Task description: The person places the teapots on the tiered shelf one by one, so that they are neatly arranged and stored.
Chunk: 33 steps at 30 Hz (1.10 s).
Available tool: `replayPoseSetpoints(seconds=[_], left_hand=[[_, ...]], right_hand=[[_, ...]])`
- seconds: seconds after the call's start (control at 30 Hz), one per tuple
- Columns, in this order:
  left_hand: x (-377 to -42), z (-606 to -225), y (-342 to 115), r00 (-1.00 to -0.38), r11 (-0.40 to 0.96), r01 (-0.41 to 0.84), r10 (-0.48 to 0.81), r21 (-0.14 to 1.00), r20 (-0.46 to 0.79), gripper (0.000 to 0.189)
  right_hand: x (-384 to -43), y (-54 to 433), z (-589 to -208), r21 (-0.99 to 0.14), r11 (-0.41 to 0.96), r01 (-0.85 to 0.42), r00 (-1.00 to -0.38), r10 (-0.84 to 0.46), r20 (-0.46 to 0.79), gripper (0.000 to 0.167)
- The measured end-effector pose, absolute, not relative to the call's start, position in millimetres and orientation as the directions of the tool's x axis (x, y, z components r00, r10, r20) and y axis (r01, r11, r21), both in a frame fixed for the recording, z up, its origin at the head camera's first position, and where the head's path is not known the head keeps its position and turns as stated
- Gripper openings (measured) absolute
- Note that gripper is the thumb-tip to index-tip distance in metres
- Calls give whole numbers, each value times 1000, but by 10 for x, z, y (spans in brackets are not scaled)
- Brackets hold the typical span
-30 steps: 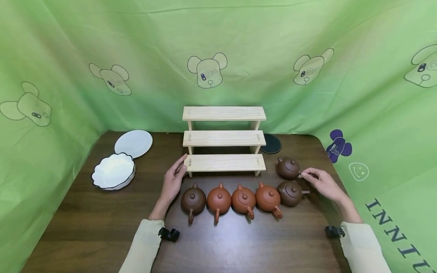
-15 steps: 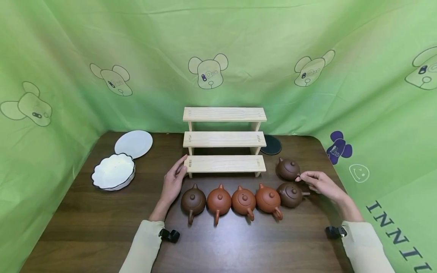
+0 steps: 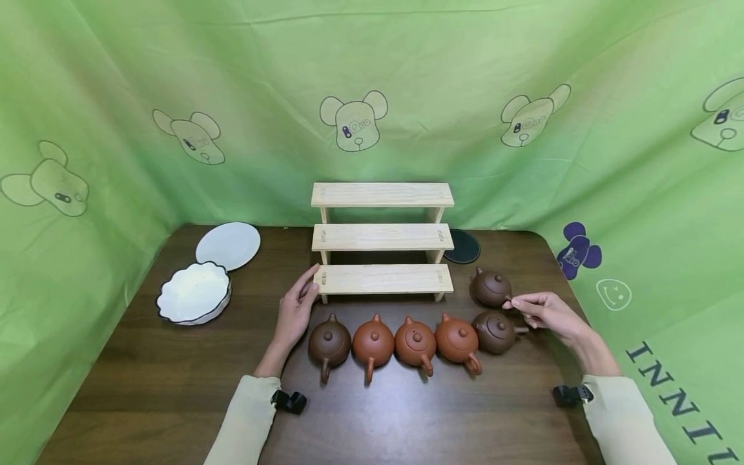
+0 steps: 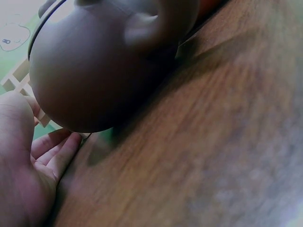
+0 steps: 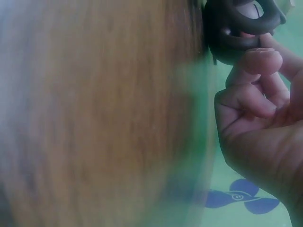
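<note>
My right hand (image 3: 546, 314) pinches the handle of a dark brown teapot (image 3: 491, 288) at the back right of the group; its other fingers curl in, as the right wrist view shows. Just in front stands a second dark brown teapot (image 3: 494, 332). My left hand (image 3: 294, 316) rests with extended fingers against the left end of the lowest step of a pale wooden three-step stand (image 3: 382, 279). Close beside that hand is another dark brown teapot (image 3: 329, 342), large in the left wrist view. Three orange-brown teapots (image 3: 373, 341) continue the row, handles towards me.
On the left of the wooden table (image 3: 174, 387) are a white scalloped dish (image 3: 194, 292) and a white plate (image 3: 228, 246). A dark round mat (image 3: 463, 247) lies partly behind the stand. A green printed curtain (image 3: 261, 148) encloses the back and sides.
The right fingers have shifted slightly left on the teapot's handle, and that teapot sits almost where it was. The left hand, the stand and the other teapots have not moved.
</note>
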<state>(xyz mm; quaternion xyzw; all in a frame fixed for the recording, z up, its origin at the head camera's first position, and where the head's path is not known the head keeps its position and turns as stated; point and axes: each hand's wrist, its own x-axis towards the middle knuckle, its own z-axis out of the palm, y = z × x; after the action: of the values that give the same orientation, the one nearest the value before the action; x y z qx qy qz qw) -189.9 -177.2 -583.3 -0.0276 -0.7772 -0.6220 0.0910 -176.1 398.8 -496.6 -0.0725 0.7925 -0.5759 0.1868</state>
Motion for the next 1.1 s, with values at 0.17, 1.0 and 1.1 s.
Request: replayPoseSetpoints(seconds=[0.17, 1.0, 1.1], left_hand=[[-1892, -5823, -1766, -983, 240, 148, -76, 959, 170, 42], [-1858, -5788, -1749, -980, 260, 166, -68, 951, 189, 45], [-1874, -5816, -1759, -979, 262, 170, -65, 950, 193, 44]], right_hand=[[-1759, 3974, -4975, -952, 287, 111, -921, -330, -206, 33], [-1698, 3632, -4450, -991, -21, 133, -959, -254, -124, 38], [-1687, 3532, -4372, -990, -37, 138, -964, -235, -126, 37]])
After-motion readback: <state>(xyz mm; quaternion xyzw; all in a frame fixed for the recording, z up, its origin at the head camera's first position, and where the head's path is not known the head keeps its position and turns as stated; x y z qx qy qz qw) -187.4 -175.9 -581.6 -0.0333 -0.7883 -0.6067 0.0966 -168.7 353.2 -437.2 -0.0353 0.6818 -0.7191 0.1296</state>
